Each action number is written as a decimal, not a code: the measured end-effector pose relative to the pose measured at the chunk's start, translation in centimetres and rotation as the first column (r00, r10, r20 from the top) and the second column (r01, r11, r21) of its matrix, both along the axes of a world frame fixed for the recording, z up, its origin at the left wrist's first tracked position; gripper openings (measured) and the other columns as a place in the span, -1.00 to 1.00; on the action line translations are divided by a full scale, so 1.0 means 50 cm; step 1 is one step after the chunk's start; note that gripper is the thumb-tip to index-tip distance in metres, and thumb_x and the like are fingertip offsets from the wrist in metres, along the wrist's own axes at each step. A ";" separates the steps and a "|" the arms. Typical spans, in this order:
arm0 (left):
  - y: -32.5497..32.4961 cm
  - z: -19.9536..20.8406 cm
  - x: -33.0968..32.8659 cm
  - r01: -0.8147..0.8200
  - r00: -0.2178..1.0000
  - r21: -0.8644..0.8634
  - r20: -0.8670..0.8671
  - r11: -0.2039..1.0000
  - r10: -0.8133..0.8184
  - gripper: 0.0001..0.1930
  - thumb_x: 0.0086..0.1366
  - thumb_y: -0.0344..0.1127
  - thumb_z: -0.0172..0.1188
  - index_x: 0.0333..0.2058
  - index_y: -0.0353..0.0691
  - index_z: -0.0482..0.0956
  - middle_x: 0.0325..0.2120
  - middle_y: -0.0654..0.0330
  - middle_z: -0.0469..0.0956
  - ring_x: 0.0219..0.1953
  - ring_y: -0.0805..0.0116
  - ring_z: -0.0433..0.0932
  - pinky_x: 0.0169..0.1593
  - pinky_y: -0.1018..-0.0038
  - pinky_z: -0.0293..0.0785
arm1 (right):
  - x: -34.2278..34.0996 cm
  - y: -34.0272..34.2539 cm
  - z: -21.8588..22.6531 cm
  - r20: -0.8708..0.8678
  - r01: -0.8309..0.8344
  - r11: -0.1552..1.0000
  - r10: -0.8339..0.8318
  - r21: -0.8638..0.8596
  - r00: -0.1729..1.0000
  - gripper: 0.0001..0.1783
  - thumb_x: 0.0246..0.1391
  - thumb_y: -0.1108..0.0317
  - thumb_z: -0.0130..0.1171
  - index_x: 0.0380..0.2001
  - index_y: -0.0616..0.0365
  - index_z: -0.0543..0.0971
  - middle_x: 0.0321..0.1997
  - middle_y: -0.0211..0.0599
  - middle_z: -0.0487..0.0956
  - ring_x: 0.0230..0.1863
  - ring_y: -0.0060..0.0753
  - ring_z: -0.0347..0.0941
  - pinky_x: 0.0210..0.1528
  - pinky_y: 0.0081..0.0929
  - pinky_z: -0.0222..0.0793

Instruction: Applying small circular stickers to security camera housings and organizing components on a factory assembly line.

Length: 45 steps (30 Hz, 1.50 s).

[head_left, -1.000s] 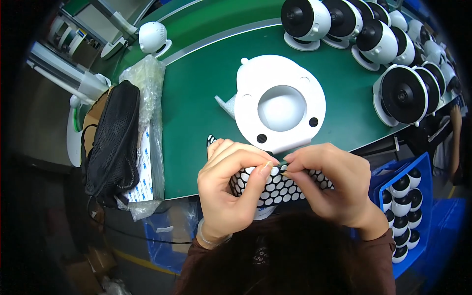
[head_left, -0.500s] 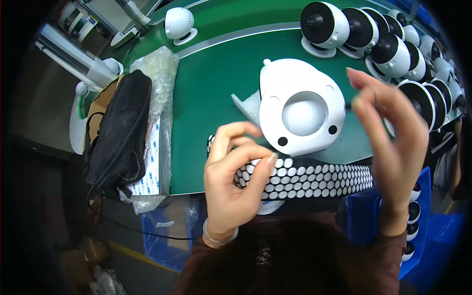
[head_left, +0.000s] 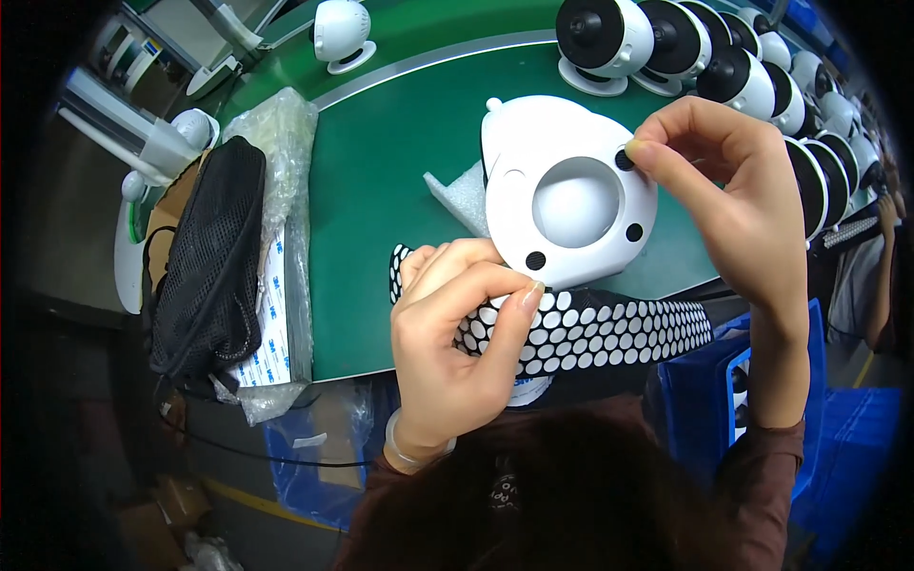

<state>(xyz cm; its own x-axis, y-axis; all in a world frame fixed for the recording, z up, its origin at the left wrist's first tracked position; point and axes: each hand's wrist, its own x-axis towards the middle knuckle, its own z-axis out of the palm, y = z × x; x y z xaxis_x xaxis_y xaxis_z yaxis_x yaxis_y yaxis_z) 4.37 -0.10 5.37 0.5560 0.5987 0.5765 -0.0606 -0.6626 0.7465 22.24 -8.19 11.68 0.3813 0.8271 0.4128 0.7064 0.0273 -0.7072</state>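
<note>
A white camera-like housing (head_left: 557,143) lies on the green mat with its round base up, a large round recess in the base. Black round pads sit in two of the base's small hollows; one hollow at upper left is bare. At the upper right hollow, my right hand (head_left: 728,181) pinches a black round pad (head_left: 625,159) between thumb and finger, touching the base. My left hand (head_left: 457,347), fingers closed, holds a black strip of white dots (head_left: 609,333) just below the housing. What its fingertips pinch is partly hidden.
Several finished-looking white camera units (head_left: 609,38) with black fronts stand at the upper right. One more white unit (head_left: 341,33) is at the far left. A black mesh pouch (head_left: 209,266) lies over bubble wrap (head_left: 286,133) on the left. Grey foam (head_left: 462,195) touches the housing.
My right hand has moved left onto the base, where a black pad now shows at the upper right hollow. My left hand keeps hold of the strip. The view has shifted slightly.
</note>
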 end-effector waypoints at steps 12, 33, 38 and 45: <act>0.002 0.001 -0.002 0.023 1.000 0.016 0.002 1.000 -0.023 -0.96 -0.07 -0.50 0.17 -0.59 -0.27 0.49 -0.58 0.21 0.45 -0.54 0.38 0.33 -0.31 0.49 0.07 | -0.007 -0.004 0.008 -0.027 0.015 1.000 -0.016 -0.025 1.000 -0.86 -0.05 0.43 0.11 -0.51 0.32 0.49 -0.54 -0.38 0.50 -0.47 -0.66 0.39 -0.33 -0.73 0.30; 0.004 0.001 -0.003 0.037 0.999 0.026 0.011 0.999 -0.037 -0.95 -0.09 -0.51 0.19 -0.58 -0.26 0.49 -0.57 0.22 0.44 -0.55 0.38 0.32 -0.32 0.49 0.06 | 0.002 -0.007 0.006 -0.042 0.006 1.000 -0.007 -0.018 0.999 -0.84 -0.08 0.38 0.13 -0.54 0.29 0.49 -0.57 -0.39 0.48 -0.50 -0.65 0.37 -0.39 -0.75 0.26; 0.007 0.000 -0.002 0.034 0.999 0.037 0.006 0.999 -0.034 -0.94 -0.10 -0.52 0.19 -0.57 -0.27 0.50 -0.57 0.21 0.44 -0.54 0.37 0.32 -0.32 0.49 0.06 | -0.007 -0.005 0.010 -0.009 0.053 0.997 -0.054 -0.048 0.999 -0.85 -0.08 0.38 0.13 -0.54 0.28 0.49 -0.56 -0.39 0.48 -0.50 -0.66 0.38 -0.38 -0.75 0.27; 0.005 0.005 -0.004 0.040 0.999 0.020 0.008 0.999 -0.040 -0.94 -0.10 -0.52 0.19 -0.57 -0.27 0.50 -0.57 0.21 0.45 -0.54 0.37 0.32 -0.32 0.49 0.05 | -0.016 -0.003 0.009 0.108 0.088 0.996 -0.085 -0.021 0.991 -0.86 -0.07 0.38 0.13 -0.51 0.26 0.48 -0.57 -0.35 0.51 -0.51 -0.67 0.42 -0.38 -0.78 0.30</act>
<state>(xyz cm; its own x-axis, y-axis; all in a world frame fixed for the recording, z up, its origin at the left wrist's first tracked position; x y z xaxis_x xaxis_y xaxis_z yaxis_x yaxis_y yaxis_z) 4.17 0.17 5.61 0.5746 0.5646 0.5926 -0.0939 -0.6738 0.7329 21.46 -8.32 12.16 0.4066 0.8037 0.4344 0.7769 -0.0540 -0.6272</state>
